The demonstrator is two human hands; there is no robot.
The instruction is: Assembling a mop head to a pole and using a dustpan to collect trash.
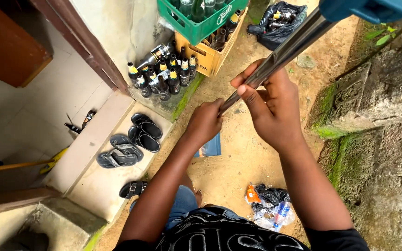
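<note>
A shiny metal pole (290, 46) runs from the frame's middle up to the top right, where it ends in a blue plastic head (366, 9). My right hand (268, 104) is wrapped around the pole's middle, thumb along the shaft. My left hand (205, 122) is closed on the pole's lower end. Both hands are held over sandy ground (243, 158). The lower tip of the pole is hidden inside my left fist.
Dark glass bottles (164, 76) stand by the wall under a green crate (196, 21) and a yellow crate (208, 56). Sandals (131, 139) lie on a concrete step. A black bag (280, 21), litter (268, 207), a blue booklet (210, 146) and mossy stone (373, 116) surround me.
</note>
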